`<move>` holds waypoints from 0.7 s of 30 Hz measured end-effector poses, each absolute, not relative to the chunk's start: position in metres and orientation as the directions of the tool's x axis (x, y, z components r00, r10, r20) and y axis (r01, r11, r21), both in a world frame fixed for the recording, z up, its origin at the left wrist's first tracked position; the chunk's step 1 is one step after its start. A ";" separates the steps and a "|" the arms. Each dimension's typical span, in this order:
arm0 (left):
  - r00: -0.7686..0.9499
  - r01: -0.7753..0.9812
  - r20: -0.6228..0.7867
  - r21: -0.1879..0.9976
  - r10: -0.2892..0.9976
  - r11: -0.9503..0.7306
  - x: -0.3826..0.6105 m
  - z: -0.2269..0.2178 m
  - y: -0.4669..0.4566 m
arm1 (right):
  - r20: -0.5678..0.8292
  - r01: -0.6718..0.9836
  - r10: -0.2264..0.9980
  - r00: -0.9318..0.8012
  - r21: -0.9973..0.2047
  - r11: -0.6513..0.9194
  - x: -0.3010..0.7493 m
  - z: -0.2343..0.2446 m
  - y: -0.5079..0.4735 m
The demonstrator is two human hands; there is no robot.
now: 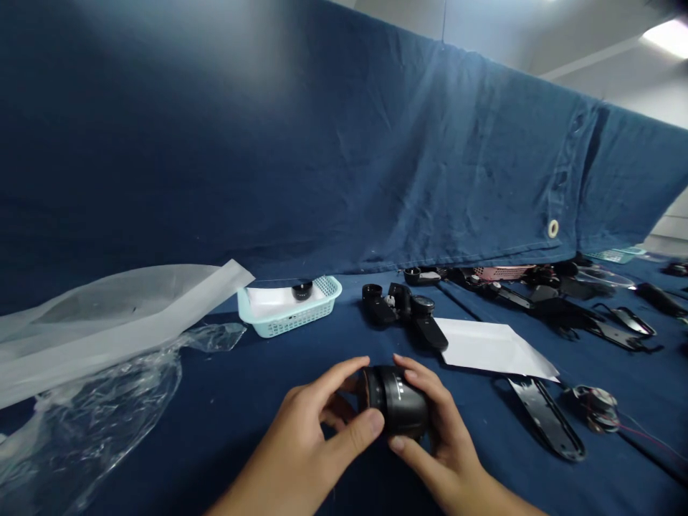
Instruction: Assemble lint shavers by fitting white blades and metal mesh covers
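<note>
A black cylindrical lens-like part [396, 400] is gripped between both my hands, low in the middle of the view, just above the blue cloth. My left hand [309, 437] curls round its left end, thumb pressed on its front. My right hand [443, 430] wraps its right side, fingers over the top. Just beyond the hands lies a small cluster of black parts [400, 307] next to a white sheet of paper [491, 347].
A pale green basket [287, 307] holding a small black round piece [302, 289] stands at the back centre. Clear plastic bags [102, 337] spread over the left. Black flat parts [545, 416], a wired coil [594, 405] and more dark pieces lie at the right. A blue cloth wall [344, 143] hangs behind.
</note>
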State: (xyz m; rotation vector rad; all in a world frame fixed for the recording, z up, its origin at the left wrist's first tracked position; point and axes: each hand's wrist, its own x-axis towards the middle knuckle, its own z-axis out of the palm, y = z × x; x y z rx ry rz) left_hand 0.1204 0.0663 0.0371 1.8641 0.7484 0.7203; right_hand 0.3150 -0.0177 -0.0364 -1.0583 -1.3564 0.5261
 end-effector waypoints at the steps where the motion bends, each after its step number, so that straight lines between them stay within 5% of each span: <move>1: 0.626 0.183 0.140 0.930 0.767 -0.320 0.120 0.037 0.072 | 0.514 0.258 0.825 0.236 -0.851 0.457 0.315 -0.037 -0.017; 6: 0.606 0.272 0.115 0.900 0.787 -0.340 0.119 0.021 0.100 | 0.192 -0.036 0.860 0.474 -0.971 0.236 0.318 -0.032 -0.008; 11: 0.616 0.452 0.086 0.776 0.783 -0.441 0.109 0.002 0.106 | -0.103 -0.407 0.920 0.378 -0.911 0.065 0.317 -0.025 0.006; 21: 0.510 0.691 0.207 0.479 0.835 -0.541 0.117 0.065 0.220 | -0.191 -0.521 0.926 0.326 -0.854 0.007 0.318 -0.034 0.026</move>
